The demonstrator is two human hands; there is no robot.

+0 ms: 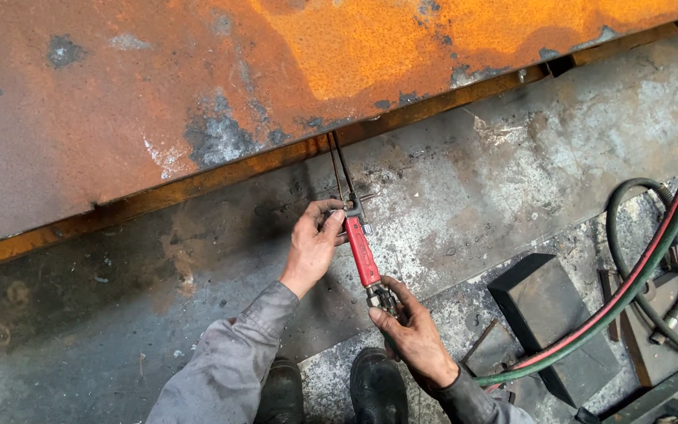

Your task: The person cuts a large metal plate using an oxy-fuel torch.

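Red-handled cutting torch (362, 250), long axis running from the boots toward the rusty steel plate (198, 86): left hand (311, 245) pinches its valve end, right hand (413, 334) grips the rear hose fitting, tip probably at the plate edge.

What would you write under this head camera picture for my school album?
Two hands, left and right, hold a red-handled cutting torch beside a big rusty steel plate.

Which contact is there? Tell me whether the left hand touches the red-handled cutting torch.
Touching: the head view shows left hand fingers wrapped on the red-handled cutting torch.
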